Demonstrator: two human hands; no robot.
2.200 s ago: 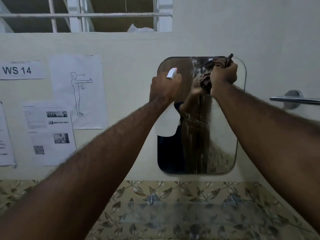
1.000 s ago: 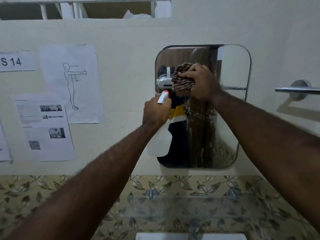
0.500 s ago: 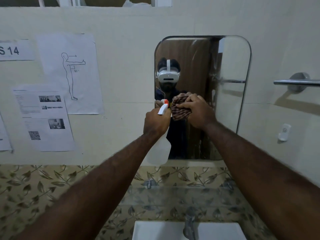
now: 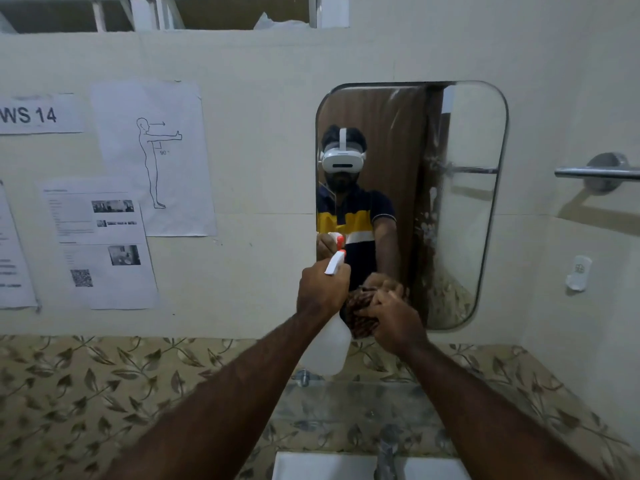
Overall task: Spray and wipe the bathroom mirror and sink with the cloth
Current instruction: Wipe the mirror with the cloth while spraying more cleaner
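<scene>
A rounded rectangular mirror (image 4: pixel 460 202) hangs on the cream wall ahead. My right hand (image 4: pixel 391 318) presses a bunched brown striped cloth (image 4: pixel 360 311) against the mirror's lower left part. My left hand (image 4: pixel 320 289) grips a white spray bottle (image 4: pixel 329 348) with an orange-tipped nozzle, held upright just left of the cloth, near the mirror's bottom left corner. The right half of the glass shows streaks and droplets. The white sink (image 4: pixel 325 465) peeks in at the bottom edge, with the tap (image 4: pixel 384 459) at its middle.
A glass shelf (image 4: pixel 363 400) juts out below the mirror, above the leaf-patterned tiles (image 4: pixel 86 382). A chrome towel bar (image 4: pixel 599 173) sticks out at the right. Paper sheets (image 4: pixel 152 157) are taped to the wall at the left. A small white hook (image 4: pixel 577 273) sits right of the mirror.
My right hand has wiped the cloth from the mirror's top down to its bottom left. My left hand with the bottle has dropped alongside it. The view has tilted downward.
</scene>
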